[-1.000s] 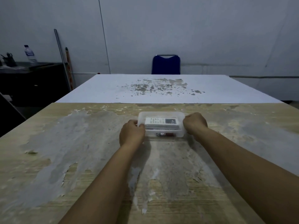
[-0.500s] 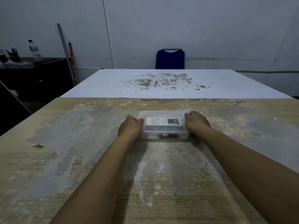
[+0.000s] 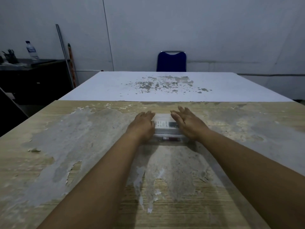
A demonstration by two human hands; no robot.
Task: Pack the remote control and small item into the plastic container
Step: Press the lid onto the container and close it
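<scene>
A clear plastic container [image 3: 166, 132] with its lid on sits on the worn wooden table [image 3: 66, 154], in the middle. Through the lid I see the white remote control [image 3: 164, 124] and, along the near wall, a small dark reddish item [image 3: 166, 138]. My left hand [image 3: 143, 125] lies flat over the container's left end, fingers stretched forward. My right hand [image 3: 188, 123] lies flat over its right end, fingers spread and slightly raised. Both hands cover the container's ends and hide its corners.
A white table [image 3: 165, 86] with peeled patches adjoins the far edge of the wooden one. A blue chair [image 3: 171, 61] stands behind it. At the left are a dark cabinet [image 3: 33, 76] with a water bottle [image 3: 31, 50] and poles [image 3: 66, 55] leaning on the wall.
Both hands have gone from gripping the container's ends with curled fingers to lying flat with fingers extended over its top. The container has stayed in place.
</scene>
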